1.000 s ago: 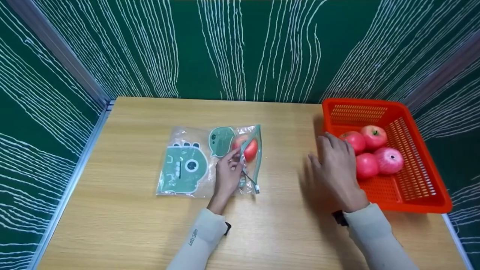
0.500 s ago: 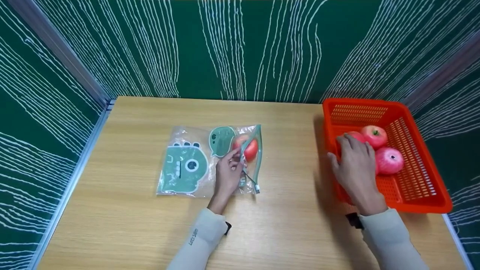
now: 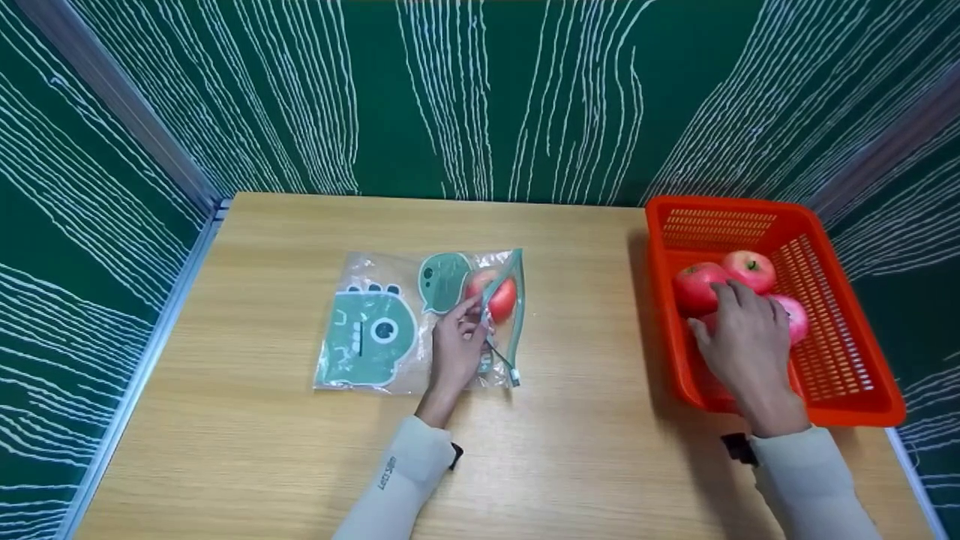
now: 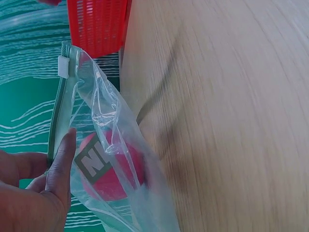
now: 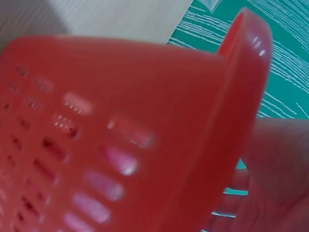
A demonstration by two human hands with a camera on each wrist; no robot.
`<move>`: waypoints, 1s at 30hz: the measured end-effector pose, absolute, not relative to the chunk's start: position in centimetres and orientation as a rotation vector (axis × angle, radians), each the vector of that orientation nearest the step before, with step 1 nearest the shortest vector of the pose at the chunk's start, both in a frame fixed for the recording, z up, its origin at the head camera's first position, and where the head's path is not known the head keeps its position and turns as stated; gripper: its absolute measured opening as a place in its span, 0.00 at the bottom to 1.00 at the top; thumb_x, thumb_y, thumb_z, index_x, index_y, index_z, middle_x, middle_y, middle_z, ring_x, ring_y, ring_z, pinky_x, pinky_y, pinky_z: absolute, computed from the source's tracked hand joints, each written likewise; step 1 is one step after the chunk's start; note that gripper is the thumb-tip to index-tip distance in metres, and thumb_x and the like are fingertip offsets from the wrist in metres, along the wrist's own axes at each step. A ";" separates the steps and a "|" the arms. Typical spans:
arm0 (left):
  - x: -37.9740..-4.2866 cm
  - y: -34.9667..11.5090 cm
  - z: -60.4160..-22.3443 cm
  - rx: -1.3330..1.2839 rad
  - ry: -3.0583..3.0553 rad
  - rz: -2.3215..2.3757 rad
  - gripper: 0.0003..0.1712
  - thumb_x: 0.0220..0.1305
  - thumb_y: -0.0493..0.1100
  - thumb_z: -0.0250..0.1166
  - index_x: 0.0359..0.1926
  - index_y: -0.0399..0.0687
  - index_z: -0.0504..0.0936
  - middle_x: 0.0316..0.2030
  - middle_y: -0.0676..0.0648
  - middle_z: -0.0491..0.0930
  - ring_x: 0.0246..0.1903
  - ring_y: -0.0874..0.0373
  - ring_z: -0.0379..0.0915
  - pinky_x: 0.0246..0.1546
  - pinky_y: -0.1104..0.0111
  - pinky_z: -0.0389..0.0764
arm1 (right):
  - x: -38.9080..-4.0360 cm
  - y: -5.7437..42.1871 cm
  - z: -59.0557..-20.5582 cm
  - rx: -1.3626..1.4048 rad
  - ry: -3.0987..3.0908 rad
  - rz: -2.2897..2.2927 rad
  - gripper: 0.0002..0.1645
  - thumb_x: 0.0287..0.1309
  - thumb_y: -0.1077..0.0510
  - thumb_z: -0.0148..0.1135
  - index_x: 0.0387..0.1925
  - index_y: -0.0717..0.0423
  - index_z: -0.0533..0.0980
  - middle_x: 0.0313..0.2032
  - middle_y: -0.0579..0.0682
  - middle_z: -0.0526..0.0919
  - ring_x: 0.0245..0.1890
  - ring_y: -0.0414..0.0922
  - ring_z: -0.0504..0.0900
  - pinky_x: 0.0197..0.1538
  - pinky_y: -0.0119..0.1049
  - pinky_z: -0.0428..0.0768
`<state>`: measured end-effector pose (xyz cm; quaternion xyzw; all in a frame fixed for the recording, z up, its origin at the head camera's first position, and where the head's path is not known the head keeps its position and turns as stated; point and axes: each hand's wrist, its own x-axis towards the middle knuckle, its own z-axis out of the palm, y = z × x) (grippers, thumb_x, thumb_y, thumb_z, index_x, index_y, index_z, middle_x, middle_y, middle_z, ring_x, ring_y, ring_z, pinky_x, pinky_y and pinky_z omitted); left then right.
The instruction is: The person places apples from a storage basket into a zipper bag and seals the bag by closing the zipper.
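A clear zip bag (image 3: 431, 356) with green monster prints lies flat on the table, an apple (image 3: 501, 298) inside near its mouth. My left hand (image 3: 456, 349) pinches one green edge of that mouth between thumb and fingers, holding it apart from the other edge. In the left wrist view the white slider (image 4: 63, 66) sits at the end of the strip. My right hand (image 3: 750, 349) is over the orange basket (image 3: 862, 360), fingers spread above the apples. A red apple (image 3: 697, 287), another at the back (image 3: 750, 270) and a pinkish one (image 3: 793, 319) show around it; a nearer apple is mostly hidden beneath.
The wooden table (image 3: 262, 450) stands against green walls (image 3: 502, 97) with white wavy lines. The slotted basket side (image 5: 120, 96) and its raised rim (image 5: 246, 72) stand between the right wrist camera and the apples. Metal rails (image 3: 135, 360) line the table's sides.
My right hand has moved rightward from the basket's left rim to over the apples, uncovering the left apple. My left hand and the bag have stayed put.
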<state>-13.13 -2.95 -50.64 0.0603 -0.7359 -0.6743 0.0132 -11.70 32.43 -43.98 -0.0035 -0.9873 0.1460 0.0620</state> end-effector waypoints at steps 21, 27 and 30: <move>-13.1 -3.1 -50.6 0.132 -2.322 -2.023 0.28 0.66 0.23 0.62 0.67 0.31 0.78 0.50 0.36 0.84 0.38 0.49 0.87 0.32 0.69 0.89 | -11.7 35.7 -43.4 0.024 -3.130 0.272 0.53 0.50 0.60 0.82 0.71 0.73 0.63 0.62 0.78 0.69 0.60 0.78 0.65 0.67 0.84 0.60; -13.2 -3.1 -50.5 0.138 -2.328 -2.032 0.28 0.67 0.23 0.63 0.67 0.33 0.78 0.50 0.36 0.84 0.40 0.48 0.87 0.34 0.66 0.90 | -11.9 36.5 -43.1 0.121 -3.168 0.213 0.50 0.51 0.59 0.82 0.68 0.76 0.65 0.57 0.80 0.71 0.57 0.78 0.67 0.63 0.84 0.64; -13.1 -3.1 -50.5 0.136 -2.329 -2.040 0.28 0.67 0.24 0.63 0.68 0.33 0.78 0.51 0.36 0.84 0.40 0.48 0.87 0.35 0.66 0.90 | -12.1 36.8 -43.0 0.173 -3.179 0.183 0.49 0.52 0.58 0.81 0.67 0.77 0.66 0.54 0.80 0.73 0.54 0.77 0.69 0.61 0.83 0.67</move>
